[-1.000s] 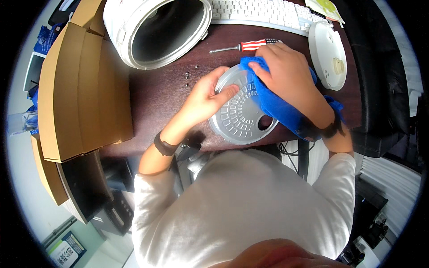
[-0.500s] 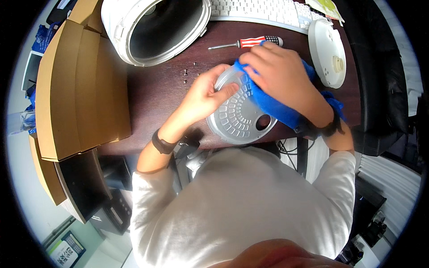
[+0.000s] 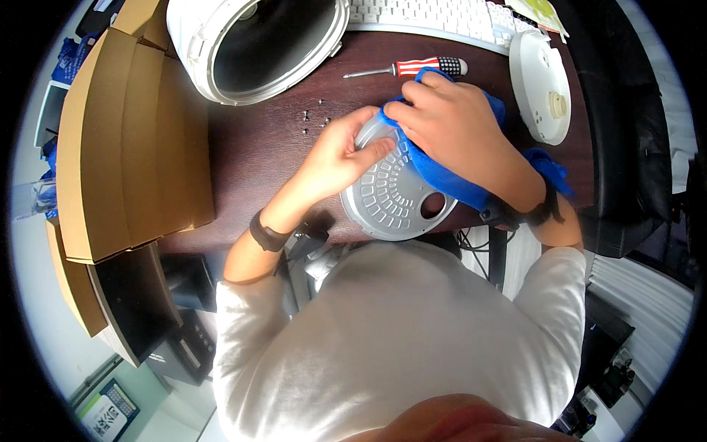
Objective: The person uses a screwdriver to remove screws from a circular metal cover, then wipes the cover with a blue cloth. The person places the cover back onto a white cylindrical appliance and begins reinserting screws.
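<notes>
A round, translucent grey plastic cover [image 3: 384, 193] with rings of small slots and one large round hole is tilted in front of me at the table's near edge. My left hand [image 3: 352, 147] grips its upper left rim, thumb on the face and the other fingers behind. Bunched in my right hand [image 3: 451, 118] is a blue cloth [image 3: 449, 180], pressed against the cover's upper rim. The cloth hides the cover's right part and hangs down toward my right wrist. Just beyond my right hand lies a screwdriver [image 3: 412, 68] with a striped and dotted handle.
Several small screws [image 3: 305, 116] lie left of the cover. A white round housing [image 3: 221, 88] with a dark inside stands at the far left, beside a cardboard box [image 3: 132, 147]. A white keyboard [image 3: 434, 18] lies at the back, and a white round lid [image 3: 540, 88] at the right.
My right hand and the blue cloth have shifted slightly left along the cover's upper rim. My left hand keeps its hold on the cover.
</notes>
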`<state>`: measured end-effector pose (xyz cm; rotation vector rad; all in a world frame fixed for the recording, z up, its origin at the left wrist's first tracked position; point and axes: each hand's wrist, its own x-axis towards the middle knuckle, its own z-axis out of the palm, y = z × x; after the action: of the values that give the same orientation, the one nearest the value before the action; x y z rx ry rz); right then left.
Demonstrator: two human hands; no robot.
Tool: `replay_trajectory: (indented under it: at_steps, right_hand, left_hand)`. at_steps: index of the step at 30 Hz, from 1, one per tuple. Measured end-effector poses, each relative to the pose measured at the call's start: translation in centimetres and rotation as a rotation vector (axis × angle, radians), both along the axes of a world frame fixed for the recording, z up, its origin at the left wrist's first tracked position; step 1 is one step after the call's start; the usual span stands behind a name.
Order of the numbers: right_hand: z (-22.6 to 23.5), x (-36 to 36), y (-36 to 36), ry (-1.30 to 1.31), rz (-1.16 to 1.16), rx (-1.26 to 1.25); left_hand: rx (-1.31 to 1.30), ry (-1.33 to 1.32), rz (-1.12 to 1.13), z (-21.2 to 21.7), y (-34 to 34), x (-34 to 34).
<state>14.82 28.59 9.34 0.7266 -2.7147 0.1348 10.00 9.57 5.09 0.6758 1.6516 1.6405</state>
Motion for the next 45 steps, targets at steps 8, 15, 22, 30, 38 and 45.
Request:
replay_trajectory:
  at_steps: [8, 15, 22, 30, 38, 45]
  right_hand:
    - [-0.7, -0.3, 0.7, 0.006, -0.013, -0.034]
    - [-1.2, 0.2, 1.4, -0.044, -0.092, -0.009]
    - [-1.5, -0.3, 0.5, 0.007, -0.07, -0.034]
    - [-1.3, 0.0, 0.2, -0.032, -0.113, -0.137]
    - [-2.4, 0.5, 1.8, -0.077, -0.229, -0.13]
    - [-2.7, 2.1, 3.5, -0.086, -0.321, -0.243]
  left_hand:
    - [-0.031, 0.03, -0.027, -0.7, -0.1, -0.3]
    - [-0.023, 0.009, 0.005, -0.4, 0.1, -0.2]
    - [-0.026, 0.011, -0.025, -1.1, -0.1, -0.4]
    - [-0.036, -0.039, -0.025, -0.4, 0.0, -0.3]
    - [-0.042, 0.016, -0.012, -0.4, 0.0, -0.4]
    - [0.01, -0.041, 0.022, -0.2, -0.2, -0.4]
